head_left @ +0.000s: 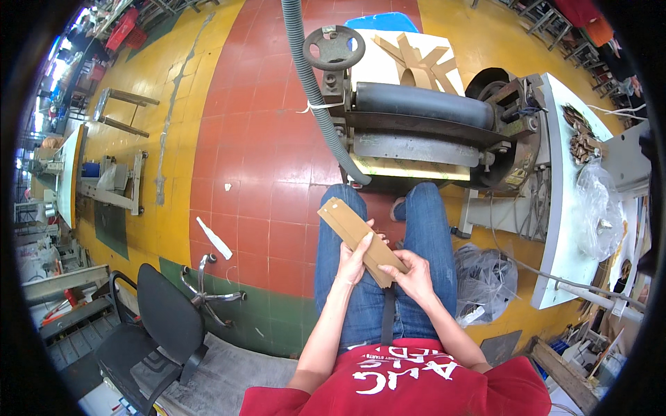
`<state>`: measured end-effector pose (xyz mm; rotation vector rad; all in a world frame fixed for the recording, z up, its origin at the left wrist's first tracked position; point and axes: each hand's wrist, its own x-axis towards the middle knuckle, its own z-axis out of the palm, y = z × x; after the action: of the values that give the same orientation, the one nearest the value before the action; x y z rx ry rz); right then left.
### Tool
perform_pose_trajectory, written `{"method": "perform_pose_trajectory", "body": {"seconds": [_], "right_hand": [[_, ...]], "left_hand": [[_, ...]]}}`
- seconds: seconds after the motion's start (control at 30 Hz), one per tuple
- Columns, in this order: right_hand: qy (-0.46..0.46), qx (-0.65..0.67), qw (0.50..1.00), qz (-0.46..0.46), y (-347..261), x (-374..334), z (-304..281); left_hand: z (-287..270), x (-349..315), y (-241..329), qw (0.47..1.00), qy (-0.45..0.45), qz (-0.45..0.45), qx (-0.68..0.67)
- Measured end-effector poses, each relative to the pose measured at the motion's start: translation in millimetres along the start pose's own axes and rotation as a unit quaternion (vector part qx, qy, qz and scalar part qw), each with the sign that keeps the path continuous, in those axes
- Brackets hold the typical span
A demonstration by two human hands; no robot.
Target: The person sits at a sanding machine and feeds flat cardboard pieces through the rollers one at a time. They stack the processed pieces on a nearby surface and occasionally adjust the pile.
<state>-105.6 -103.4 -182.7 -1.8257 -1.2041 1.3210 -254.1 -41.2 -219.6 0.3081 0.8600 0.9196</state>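
Above my lap, a stack of flat tan strips (345,220) is held at a slant, its far end up to the left. They look like leather or card; which one I cannot tell. My left hand (354,262) grips the middle of the stack from the left, thumb on top and fingers underneath. At the near end, my right hand (415,274) is closed on the stack's right edge with its thumb on the top strip. Past my knees stands a machine with a long dark roller (423,104).
More tan strips (415,59) lie on a white board behind the roller. A grey ribbed hose (311,83) and a handwheel (334,48) stand at the machine's left. On the right are a white table (560,229) and a plastic bag (487,281); a black chair (163,315) is at left.
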Motion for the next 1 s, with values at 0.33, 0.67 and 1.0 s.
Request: {"method": "perform_pose_trajectory", "body": {"seconds": [0.33,0.67,1.0], "right_hand": [[0.176,0.001,0.98,-0.098,13,26,-41],[0.099,0.216,0.971,-0.037,-5,41,-87],[0.179,0.237,0.951,-0.086,-24,52,-77]], "left_hand": [[-8,5,2,0.998,-0.018,-0.002,-0.06],[-10,6,-1,0.994,-0.035,0.013,-0.104],[-9,6,0,0.996,-0.031,0.004,-0.088]]}}
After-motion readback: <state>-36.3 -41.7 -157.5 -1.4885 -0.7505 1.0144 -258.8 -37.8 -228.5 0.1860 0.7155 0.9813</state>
